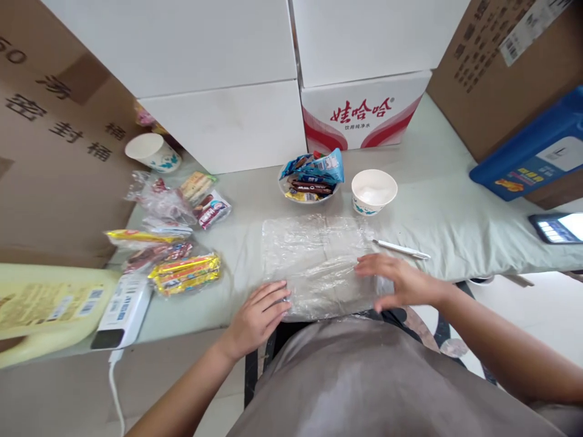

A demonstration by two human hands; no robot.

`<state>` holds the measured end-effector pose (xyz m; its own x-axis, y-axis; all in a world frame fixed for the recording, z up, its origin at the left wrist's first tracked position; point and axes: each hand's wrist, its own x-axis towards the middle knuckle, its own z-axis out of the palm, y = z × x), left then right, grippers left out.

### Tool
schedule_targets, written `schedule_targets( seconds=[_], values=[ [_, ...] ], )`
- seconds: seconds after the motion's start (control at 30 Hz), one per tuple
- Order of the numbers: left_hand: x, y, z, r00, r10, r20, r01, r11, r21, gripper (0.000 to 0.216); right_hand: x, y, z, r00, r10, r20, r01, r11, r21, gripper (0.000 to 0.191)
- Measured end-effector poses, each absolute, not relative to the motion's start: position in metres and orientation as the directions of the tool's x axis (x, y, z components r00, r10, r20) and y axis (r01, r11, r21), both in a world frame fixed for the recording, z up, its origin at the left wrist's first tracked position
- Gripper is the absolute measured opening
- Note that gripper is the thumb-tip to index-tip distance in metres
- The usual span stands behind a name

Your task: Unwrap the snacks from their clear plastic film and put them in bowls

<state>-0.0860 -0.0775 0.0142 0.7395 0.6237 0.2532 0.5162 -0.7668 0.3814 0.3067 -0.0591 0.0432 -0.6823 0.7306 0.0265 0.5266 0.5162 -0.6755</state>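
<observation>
A clear, wrinkled plastic bag or sheet (319, 261) lies flat at the cloth's front edge, in front of my body. The fingers of my left hand (257, 318) are stretched out and rest on its left edge. Over its right side is my right hand (398, 282), thumb and fingers apart, holding nothing; I cannot tell if the fingertips touch the plastic. Just beyond that hand lies a slim white pen-like tool (401, 249). Behind the plastic stand a bowl (311, 198) of wrapped snacks and a paper cup (374, 191) with something whitish inside.
To the left are a yellow snack pack (186, 274), other wrapped snacks (212, 209), another paper cup (155, 152), a white power bank (125, 309) with a cable, and a pale yellow jug (50, 309). White cartons (255, 124) stand behind. A blue container (537, 155) and a phone (558, 228) are right.
</observation>
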Motion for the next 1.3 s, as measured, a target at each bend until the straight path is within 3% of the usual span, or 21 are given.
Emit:
schedule_targets(
  seconds=[0.07, 0.17, 0.23, 0.3, 0.4, 0.5, 0.6, 0.73, 0.87, 1.0, 1.2, 1.3],
  values=[
    [-0.084, -0.078, 0.016, 0.703, 0.653, 0.281, 0.519, -0.741, 0.426, 0.022, 0.311, -0.077, 0.036, -0.754, 0.656, -0.022, 0.546, 0.608, -0.576, 0.071],
    [-0.084, -0.077, 0.018, 0.724, 0.652, 0.227, 0.515, -0.729, 0.45, 0.017, 0.313, -0.098, 0.016, -0.743, 0.669, 0.005, 0.607, 0.678, -0.414, 0.053],
    [-0.086, -0.076, 0.019, 0.765, 0.622, 0.167, 0.507, -0.741, 0.44, 0.017, 0.311, -0.105, 0.006, -0.733, 0.674, 0.092, 0.603, 0.706, -0.371, 0.042],
    [-0.089, -0.076, 0.022, 0.77, 0.621, 0.142, 0.505, -0.731, 0.458, 0.015, 0.306, -0.107, 0.003, -0.7, 0.689, 0.188, 0.589, 0.705, -0.395, 0.031],
    [-0.089, -0.077, 0.034, 0.703, 0.704, 0.097, 0.525, -0.606, 0.597, 0.02, 0.296, -0.105, 0.01, -0.581, 0.76, 0.291, 0.562, 0.633, -0.532, 0.024],
    [-0.086, -0.075, 0.055, 0.608, 0.782, -0.135, 0.565, -0.308, 0.765, 0.018, 0.289, -0.1, 0.02, -0.416, 0.866, 0.278, 0.551, 0.483, -0.68, 0.025],
    [-0.08, -0.065, 0.072, 0.554, 0.768, -0.322, 0.58, -0.078, 0.811, 0.022, 0.284, -0.09, 0.026, -0.291, 0.935, 0.201, 0.59, 0.341, -0.732, 0.027],
    [-0.076, -0.043, 0.069, 0.394, 0.869, -0.3, 0.67, -0.048, 0.741, 0.02, 0.273, -0.072, 0.023, -0.19, 0.976, 0.11, 0.701, 0.213, -0.681, 0.024],
    [-0.075, -0.03, 0.051, 0.227, 0.949, -0.219, 0.774, -0.039, 0.632, 0.019, 0.265, -0.063, 0.015, -0.139, 0.978, 0.156, 0.822, 0.201, -0.532, 0.036],
    [-0.073, -0.032, 0.041, 0.188, 0.96, -0.206, 0.864, -0.062, 0.499, 0.016, 0.263, -0.062, 0.008, -0.165, 0.969, 0.184, 0.884, 0.228, -0.407, 0.04],
    [-0.076, -0.036, 0.037, 0.2, 0.959, -0.199, 0.888, -0.091, 0.45, 0.016, 0.265, -0.061, 0.001, -0.191, 0.965, 0.178, 0.901, 0.244, -0.359, 0.036],
    [-0.077, -0.038, 0.044, 0.139, 0.988, -0.061, 0.92, -0.106, 0.378, 0.019, 0.268, -0.063, 0.008, -0.225, 0.952, 0.209, 0.899, 0.286, -0.332, 0.034]
  ],
)
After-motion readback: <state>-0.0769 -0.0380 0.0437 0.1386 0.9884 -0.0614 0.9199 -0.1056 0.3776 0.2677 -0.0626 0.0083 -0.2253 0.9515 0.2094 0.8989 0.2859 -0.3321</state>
